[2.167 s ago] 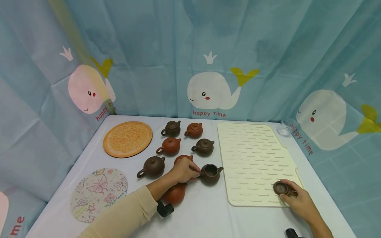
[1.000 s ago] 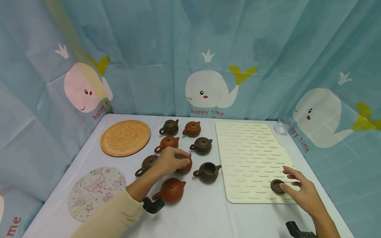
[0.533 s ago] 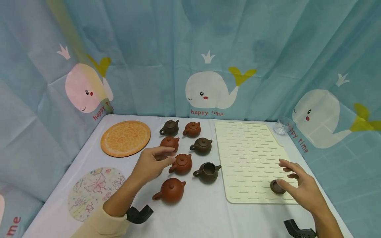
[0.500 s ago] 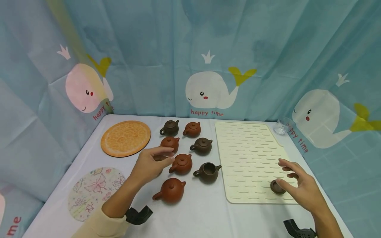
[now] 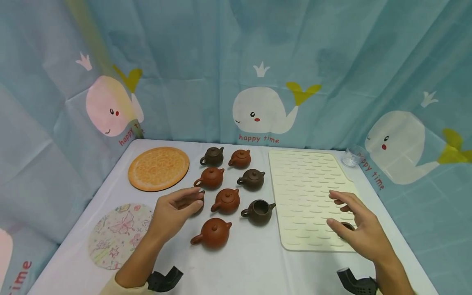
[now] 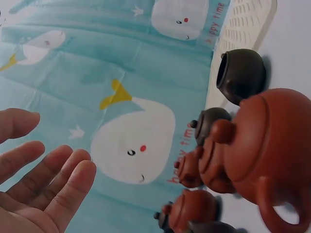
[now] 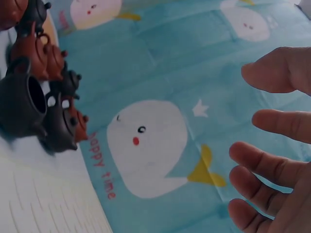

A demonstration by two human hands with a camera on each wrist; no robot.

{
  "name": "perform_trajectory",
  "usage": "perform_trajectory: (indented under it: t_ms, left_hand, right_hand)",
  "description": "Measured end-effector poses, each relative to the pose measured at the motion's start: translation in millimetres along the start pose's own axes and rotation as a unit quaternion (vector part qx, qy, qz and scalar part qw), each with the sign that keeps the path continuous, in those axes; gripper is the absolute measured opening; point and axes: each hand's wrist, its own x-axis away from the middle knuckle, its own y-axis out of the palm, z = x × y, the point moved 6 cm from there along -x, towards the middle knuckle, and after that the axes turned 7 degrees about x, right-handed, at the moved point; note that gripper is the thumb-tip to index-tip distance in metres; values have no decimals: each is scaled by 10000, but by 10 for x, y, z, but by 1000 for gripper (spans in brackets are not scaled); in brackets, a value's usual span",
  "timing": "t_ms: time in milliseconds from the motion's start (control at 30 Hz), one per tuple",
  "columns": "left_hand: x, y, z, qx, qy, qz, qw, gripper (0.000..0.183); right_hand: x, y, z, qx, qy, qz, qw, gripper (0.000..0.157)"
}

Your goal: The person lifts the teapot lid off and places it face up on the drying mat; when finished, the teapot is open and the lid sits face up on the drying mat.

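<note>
With thumb and fingers spread apart and nothing held in the right hand (image 5: 363, 233), the small dark lid (image 5: 348, 225) is best pinched softly by its edge. The lid is seen on the pale mat (image 5: 306, 205), partly hidden just under that hand. The left hand (image 5: 171, 213) is also held loose, near a dark teapot (image 5: 198, 211), and the lidless pot (image 5: 259, 216) is left between both hands.

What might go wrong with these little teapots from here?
The left hand partly hides a dark teapot in the head view; a careless move might tip it. The teapots stand close together, so one knocked could strike another. The right hand partly covers a small dark piece on the pale mat, which might get nudged.
</note>
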Motion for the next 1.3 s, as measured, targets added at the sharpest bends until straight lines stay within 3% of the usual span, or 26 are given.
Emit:
perform_trajectory:
  t_ms: [167,433,700,1033,1300]
  left_hand:
    - [104,-76,-161,85,-66,131,9999,34]
    - [214,-94,-406,340,-157,13,9993,39]
    - [296,-142,-668,86,-468,-140,9988,40]
    - [347,-158,-904,-19,-821,-274,9962,29]
    - [377,-135,-1065,234,-1023,-373,9938,24]
  right_hand:
    - [-31,108,-59,-70,-69,-26,9999,76]
    - [-152,265,-247,-424,-765,203,9960,73]
    - [-330,438,-551,-737,-883,-18,9934,64]
    - [-479,840,-573,-1023,-566,-556,9916,55]
    - [-550,1261,-590,-1282,-830,-804,9850,51]
